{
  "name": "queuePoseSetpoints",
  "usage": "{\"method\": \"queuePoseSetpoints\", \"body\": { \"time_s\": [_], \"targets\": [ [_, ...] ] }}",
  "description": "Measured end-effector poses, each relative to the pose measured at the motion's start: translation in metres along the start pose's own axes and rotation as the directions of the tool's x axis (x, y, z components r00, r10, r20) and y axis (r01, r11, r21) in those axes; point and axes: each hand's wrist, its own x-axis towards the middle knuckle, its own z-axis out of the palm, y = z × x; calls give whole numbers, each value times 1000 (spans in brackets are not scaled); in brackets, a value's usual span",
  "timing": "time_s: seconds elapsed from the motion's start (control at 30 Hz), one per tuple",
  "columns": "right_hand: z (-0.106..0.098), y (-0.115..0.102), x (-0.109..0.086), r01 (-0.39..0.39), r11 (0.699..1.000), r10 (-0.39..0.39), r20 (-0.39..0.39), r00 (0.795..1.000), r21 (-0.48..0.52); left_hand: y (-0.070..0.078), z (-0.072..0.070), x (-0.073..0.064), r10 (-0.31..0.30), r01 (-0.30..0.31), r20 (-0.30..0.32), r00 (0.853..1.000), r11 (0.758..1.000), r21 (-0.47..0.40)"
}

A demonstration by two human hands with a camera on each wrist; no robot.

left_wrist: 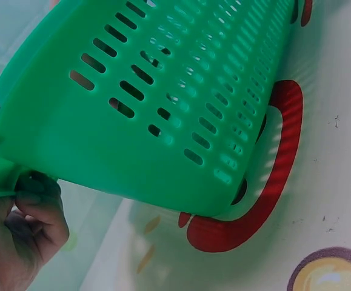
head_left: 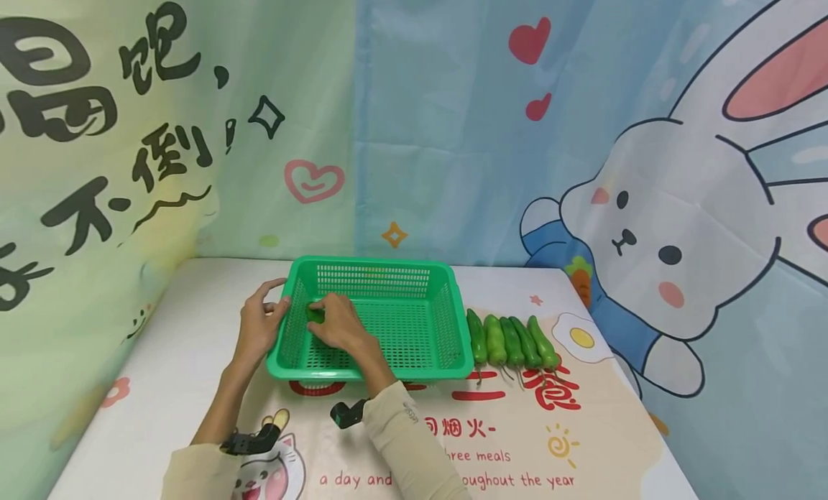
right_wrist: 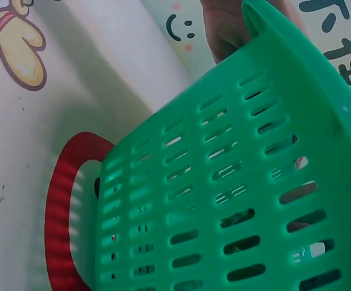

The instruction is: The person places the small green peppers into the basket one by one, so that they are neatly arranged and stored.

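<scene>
A green plastic basket (head_left: 401,342) with slotted walls stands on the table. My left hand (head_left: 260,326) grips its left rim; in the left wrist view, the curled fingers (left_wrist: 45,209) tuck under the rim at the corner. Inside the basket, toward its left end, my right hand (head_left: 336,322) pinches a green pepper (head_left: 315,314), mostly hidden by the fingers. From the right wrist camera, the basket's slotted wall (right_wrist: 187,200) blocks the right hand, and part of the left hand (right_wrist: 223,27) shows at the rim.
Several green peppers (head_left: 513,342) lie side by side in a row just right of the basket, stems toward me. A printed cloth (head_left: 517,435) covers the table. Behind it hangs a curtain (head_left: 427,126) with a cartoon rabbit and lettering.
</scene>
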Motion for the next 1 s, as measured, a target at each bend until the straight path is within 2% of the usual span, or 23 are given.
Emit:
{"method": "queuePoseSetpoints", "body": {
  "time_s": [0.07, 0.2, 0.3, 0.4, 0.53, 0.77, 0.9, 1.0],
  "targets": [
    [-2, 0, -1, -10, 1000, 10, -15, 1000, -6, 0, 2, 1, 3, -3, -1, 1000, 1000, 2],
    [-27, -26, -17, -19, 999, 19, -14, 1000, -30, 2, 6, 3, 8, -8, -3, 1000, 1000, 5],
    [-51, -53, -34, -40, 999, 40, 17, 999, -10, 4, 8, 4, 8, -8, -1, 1000, 1000, -1],
    [-61, -66, -43, -65, 998, 65, 39, 997, 12, 5, 11, 4, 12, -12, 5, 1000, 1000, -11],
    [-65, -68, -47, -96, 995, 95, 50, 994, 20, 5, 13, 5, 14, -14, 11, 1000, 1000, -14],
    [-79, -54, -56, -132, 989, 128, 56, 990, 71, 4, 14, 6, -7, 7, 12, 1000, 1000, 6],
    [-95, -47, -67, -135, 984, 131, 40, 991, 113, 5, 9, 3, -9, 9, 7, 1000, 1000, 2],
    [-108, -44, -76, -102, 984, 101, 16, 995, 146, 4, -1, -2, -8, 8, -8, 1000, 1000, 11]
  ]
}}
